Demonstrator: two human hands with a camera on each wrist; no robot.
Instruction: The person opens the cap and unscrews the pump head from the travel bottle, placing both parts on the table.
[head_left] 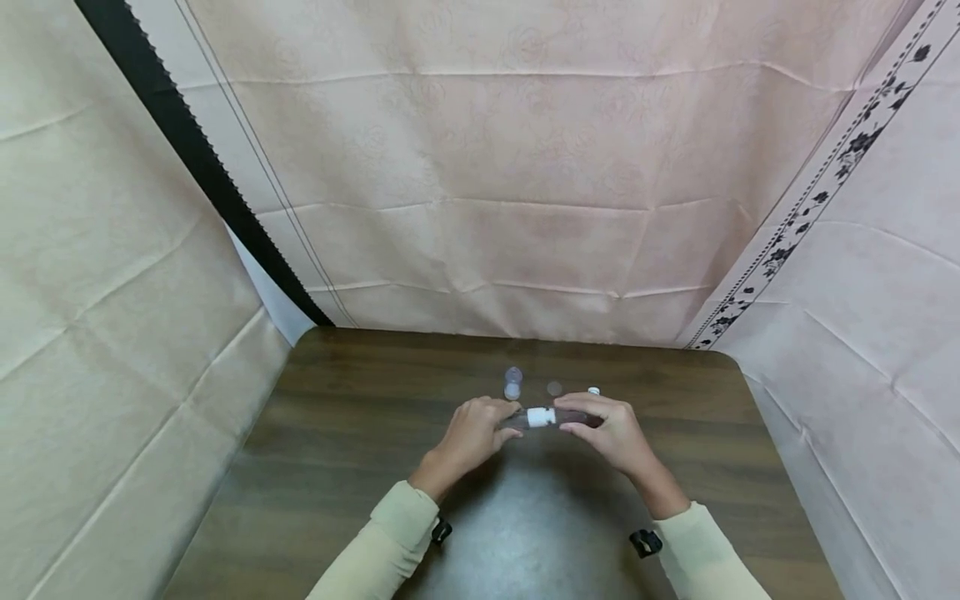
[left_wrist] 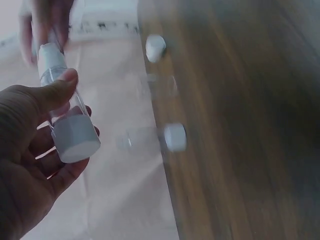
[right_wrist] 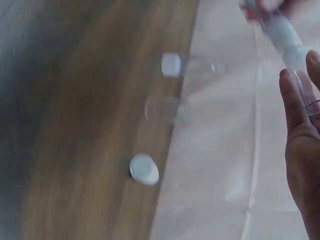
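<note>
Above the table, both hands hold one small clear bottle (head_left: 540, 417) lying level between them, with a white collar at its middle. My left hand (head_left: 474, 435) grips the clear body near its white base (left_wrist: 76, 139), thumb on one side and fingers curled behind. At the other end, my right hand (head_left: 609, 432) pinches a clear cylindrical cap (right_wrist: 299, 65) between thumb and fingers. The cap meets the white collar (left_wrist: 53, 59); whether it is fully seated cannot be told.
Beyond the hands, a second clear bottle (head_left: 512, 385) with a white base stands on the wooden table (head_left: 360, 417). To its right are a clear cylindrical piece (head_left: 554, 388) and a white piece (right_wrist: 144, 170). Cloth (head_left: 480, 208) hangs along the table's far edge and sides.
</note>
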